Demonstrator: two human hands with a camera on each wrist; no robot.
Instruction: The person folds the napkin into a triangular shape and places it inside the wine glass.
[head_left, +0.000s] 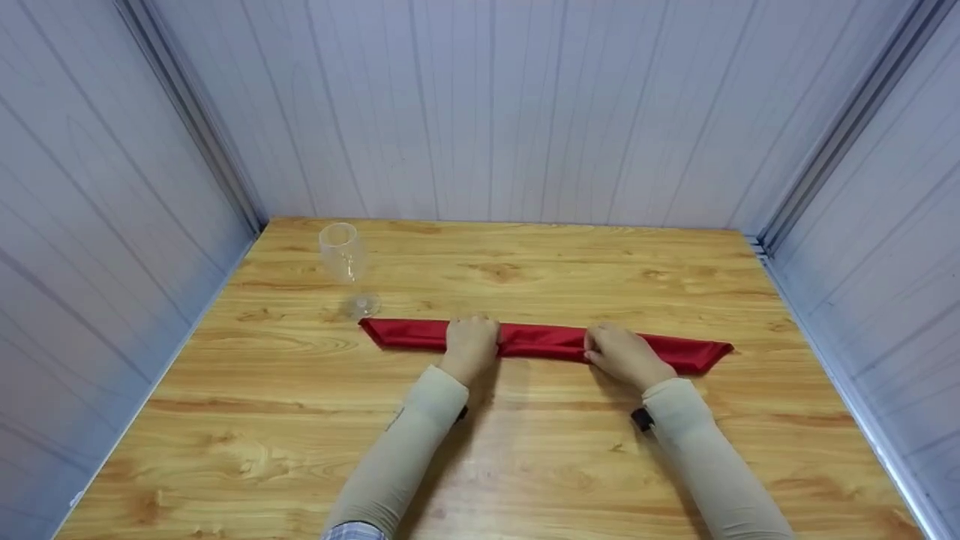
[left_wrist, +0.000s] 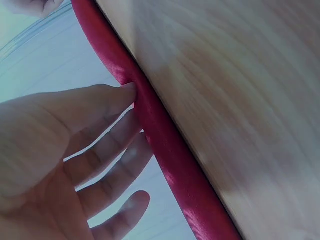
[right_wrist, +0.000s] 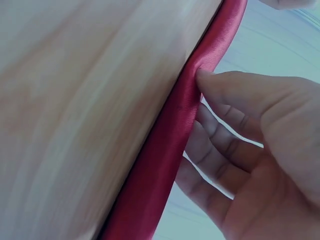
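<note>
Wooden table (head_left: pixel 525 465) beneath both hands. Red napkin (head_left: pixel 540 339) folded into a long strip, spanning both hands. Left hand (head_left: pixel 470 343) and right hand (head_left: pixel 622 354) pinching its near edge, fingers and thumb clamped on cloth to hold the fold. Wine glass (head_left: pixel 343 259) beyond the left hand, apart.

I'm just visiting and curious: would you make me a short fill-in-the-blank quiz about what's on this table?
1. Both hands, the left hand and the right hand, pinch a long folded cloth coloured ____.
2. The empty wine glass stands near the cloth's ____ end.
3. The table top looks like ____.

Missing words: red; left; wood
</note>
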